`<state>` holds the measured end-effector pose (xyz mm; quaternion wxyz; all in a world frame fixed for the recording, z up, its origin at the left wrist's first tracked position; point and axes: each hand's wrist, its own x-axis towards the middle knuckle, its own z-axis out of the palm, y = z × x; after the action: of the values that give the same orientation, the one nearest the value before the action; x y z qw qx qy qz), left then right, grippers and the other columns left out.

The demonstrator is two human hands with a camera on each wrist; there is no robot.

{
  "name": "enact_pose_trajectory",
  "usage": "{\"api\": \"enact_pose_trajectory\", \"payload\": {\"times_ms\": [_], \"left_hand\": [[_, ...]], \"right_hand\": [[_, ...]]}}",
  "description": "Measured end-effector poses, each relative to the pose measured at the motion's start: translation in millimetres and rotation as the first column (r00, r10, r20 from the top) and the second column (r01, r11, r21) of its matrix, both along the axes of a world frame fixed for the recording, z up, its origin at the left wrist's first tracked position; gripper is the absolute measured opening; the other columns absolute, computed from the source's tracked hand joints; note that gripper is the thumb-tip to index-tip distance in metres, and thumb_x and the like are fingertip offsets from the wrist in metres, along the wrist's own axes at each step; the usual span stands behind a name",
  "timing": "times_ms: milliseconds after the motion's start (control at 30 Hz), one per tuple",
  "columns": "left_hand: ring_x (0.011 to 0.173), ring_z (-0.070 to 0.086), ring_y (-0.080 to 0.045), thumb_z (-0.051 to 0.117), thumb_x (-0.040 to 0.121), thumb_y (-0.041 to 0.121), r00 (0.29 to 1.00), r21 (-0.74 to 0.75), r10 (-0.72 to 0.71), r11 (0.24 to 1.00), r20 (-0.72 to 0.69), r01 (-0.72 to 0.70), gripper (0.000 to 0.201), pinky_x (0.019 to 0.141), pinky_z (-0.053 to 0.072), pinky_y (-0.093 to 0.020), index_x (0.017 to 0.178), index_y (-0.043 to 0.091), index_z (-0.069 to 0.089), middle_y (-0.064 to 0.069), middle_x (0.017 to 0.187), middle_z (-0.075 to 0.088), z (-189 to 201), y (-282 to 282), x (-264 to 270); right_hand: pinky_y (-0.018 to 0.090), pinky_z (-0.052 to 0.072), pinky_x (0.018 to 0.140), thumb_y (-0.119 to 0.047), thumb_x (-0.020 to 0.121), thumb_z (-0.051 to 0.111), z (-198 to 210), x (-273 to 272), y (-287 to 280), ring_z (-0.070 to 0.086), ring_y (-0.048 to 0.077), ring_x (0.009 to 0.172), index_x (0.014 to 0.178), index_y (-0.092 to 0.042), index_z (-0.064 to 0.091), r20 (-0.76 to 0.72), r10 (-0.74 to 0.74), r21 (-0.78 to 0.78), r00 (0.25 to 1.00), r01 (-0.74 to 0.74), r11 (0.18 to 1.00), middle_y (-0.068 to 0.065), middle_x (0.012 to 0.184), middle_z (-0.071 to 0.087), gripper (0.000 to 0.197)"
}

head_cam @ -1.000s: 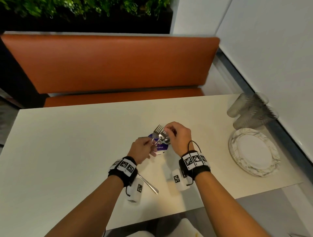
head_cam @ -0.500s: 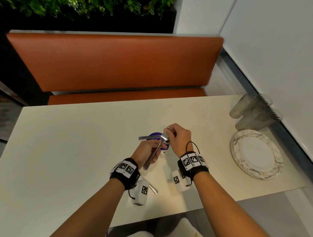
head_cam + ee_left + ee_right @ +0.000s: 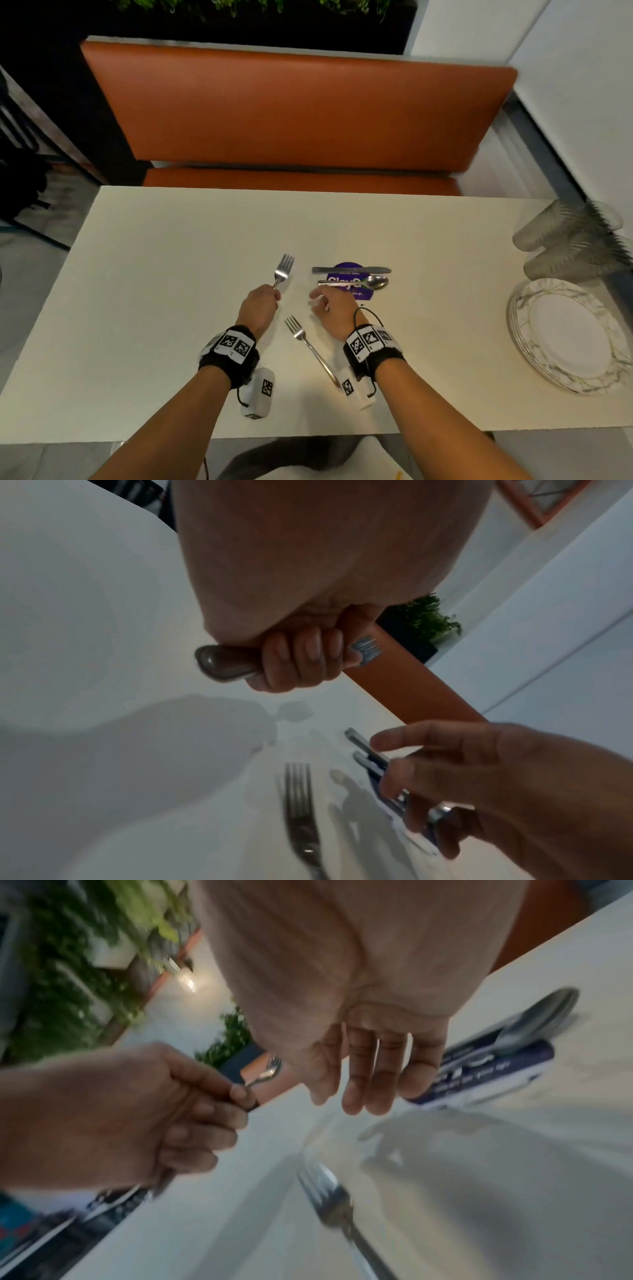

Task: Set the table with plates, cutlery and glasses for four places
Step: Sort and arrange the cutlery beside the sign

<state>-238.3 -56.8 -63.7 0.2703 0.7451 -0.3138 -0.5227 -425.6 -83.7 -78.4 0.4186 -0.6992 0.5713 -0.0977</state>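
Note:
My left hand (image 3: 260,305) grips the handle of a steel fork (image 3: 283,270), tines pointing away; the left wrist view shows my fingers (image 3: 301,658) curled round the handle (image 3: 222,664). My right hand (image 3: 334,308) is open with straight fingers (image 3: 363,1074), empty, just left of a knife (image 3: 351,270) and a spoon (image 3: 359,282) lying across a round purple sticker (image 3: 346,289). A second fork (image 3: 310,346) lies on the white table (image 3: 154,274) between my wrists. A stack of marbled plates (image 3: 568,335) and several ribbed glasses (image 3: 572,236) stand at the right edge.
An orange bench (image 3: 294,113) runs along the far side of the table. A white wall (image 3: 582,85) closes the right side. Dark planters with greenery (image 3: 239,7) stand behind the bench.
My hands have parted. The left hand has carried one fork off to the left; the right hand has let go of the knife and spoon, which now lie on the purple sticker.

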Motion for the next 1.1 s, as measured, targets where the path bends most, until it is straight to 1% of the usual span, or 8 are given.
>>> {"api": "enact_pose_trajectory", "payload": {"times_ms": [100, 167, 367, 533, 633, 767, 933, 1100], "left_hand": [[0.067, 0.047, -0.020, 0.041, 0.098, 0.020, 0.997, 0.006, 0.055, 0.998, 0.050, -0.055, 0.028, 0.070, 0.037, -0.034, 0.084, 0.017, 0.065, -0.001, 0.080, 0.058, -13, 16, 25], [0.068, 0.048, -0.020, 0.040, 0.101, 0.018, 0.995, 0.000, 0.038, 0.999, 0.091, -0.038, 0.030, 0.071, 0.038, -0.033, 0.084, 0.018, 0.064, 0.000, 0.080, 0.058, -21, 23, 36], [0.068, 0.046, -0.020, 0.039, 0.103, 0.018, 0.995, -0.014, 0.034, 0.999, 0.096, -0.033, 0.031, 0.070, 0.037, -0.032, 0.083, 0.018, 0.063, 0.004, 0.076, 0.057, -30, 33, 45], [0.057, 0.061, -0.023, 0.038, 0.104, 0.013, 1.000, -0.049, -0.002, 0.999, -0.005, 0.002, 0.032, 0.050, 0.047, -0.029, 0.091, 0.006, 0.066, -0.008, 0.069, 0.066, -20, 24, 31], [0.080, 0.075, -0.036, 0.038, 0.107, 0.011, 0.986, -0.073, -0.010, 0.997, -0.164, -0.002, 0.031, 0.072, 0.060, -0.044, 0.100, -0.002, 0.066, -0.018, 0.085, 0.077, -11, 13, 10], [0.085, 0.075, -0.040, 0.042, 0.105, 0.007, 0.930, -0.058, -0.060, 0.997, -0.363, 0.041, 0.027, 0.073, 0.061, -0.043, 0.107, -0.006, 0.065, -0.027, 0.095, 0.075, 4, -3, -20], [0.069, 0.067, -0.034, 0.039, 0.107, 0.012, 0.854, -0.081, -0.200, 0.980, -0.480, 0.183, 0.033, 0.055, 0.051, -0.032, 0.115, -0.005, 0.066, -0.024, 0.088, 0.070, 22, -15, -47], [0.051, 0.046, -0.020, 0.040, 0.105, 0.018, 0.804, -0.039, -0.146, 0.988, -0.576, 0.152, 0.038, 0.051, 0.034, -0.028, 0.115, -0.002, 0.071, -0.010, 0.070, 0.059, 25, -23, -60]], "right_hand": [[0.027, 0.051, 0.091, -0.021, 0.094, 0.066, -26, 26, 14, 0.058, 0.017, 0.103, 0.137, -0.030, 0.053, -0.133, 0.135, 0.080, 0.982, -0.125, 0.989, 0.002, 0.118, 0.054, 0.047], [0.036, 0.052, 0.096, -0.022, 0.091, 0.069, -40, 40, 18, 0.057, 0.021, 0.108, 0.136, -0.033, 0.053, -0.192, 0.174, 0.075, 0.966, -0.162, 0.984, 0.003, 0.122, 0.049, 0.049], [0.032, 0.054, 0.083, -0.016, 0.090, 0.066, -47, 51, 19, 0.060, 0.021, 0.092, 0.096, -0.020, 0.065, -0.202, 0.179, 0.004, 0.963, -0.182, 0.983, 0.002, 0.102, 0.063, 0.007], [0.016, 0.049, 0.065, -0.009, 0.090, 0.068, -19, 37, 1, 0.060, 0.008, 0.071, 0.092, -0.016, 0.068, -0.005, -0.002, -0.009, 1.000, 0.002, 1.000, -0.004, 0.081, 0.067, 0.007], [0.007, 0.046, 0.064, -0.006, 0.090, 0.070, 12, 24, -17, 0.061, 0.001, 0.070, 0.090, -0.015, 0.066, 0.166, -0.194, -0.052, 0.967, 0.205, 0.977, -0.006, 0.077, 0.066, 0.010], [0.032, 0.060, 0.072, -0.006, 0.086, 0.074, 36, 7, -32, 0.071, 0.019, 0.079, 0.088, -0.017, 0.068, 0.361, -0.433, -0.076, 0.826, 0.488, 0.869, 0.002, 0.082, 0.072, 0.013], [0.008, 0.045, 0.053, -0.007, 0.087, 0.076, 48, -15, -39, 0.060, 0.001, 0.062, 0.093, -0.010, 0.070, 0.377, -0.497, -0.138, 0.782, 0.578, 0.804, -0.006, 0.076, 0.065, 0.009], [0.013, 0.046, 0.058, -0.019, 0.086, 0.078, 48, -30, -41, 0.062, 0.009, 0.070, 0.099, -0.024, 0.065, 0.304, -0.515, -0.203, 0.801, 0.583, 0.787, -0.005, 0.092, 0.064, 0.019]]}}
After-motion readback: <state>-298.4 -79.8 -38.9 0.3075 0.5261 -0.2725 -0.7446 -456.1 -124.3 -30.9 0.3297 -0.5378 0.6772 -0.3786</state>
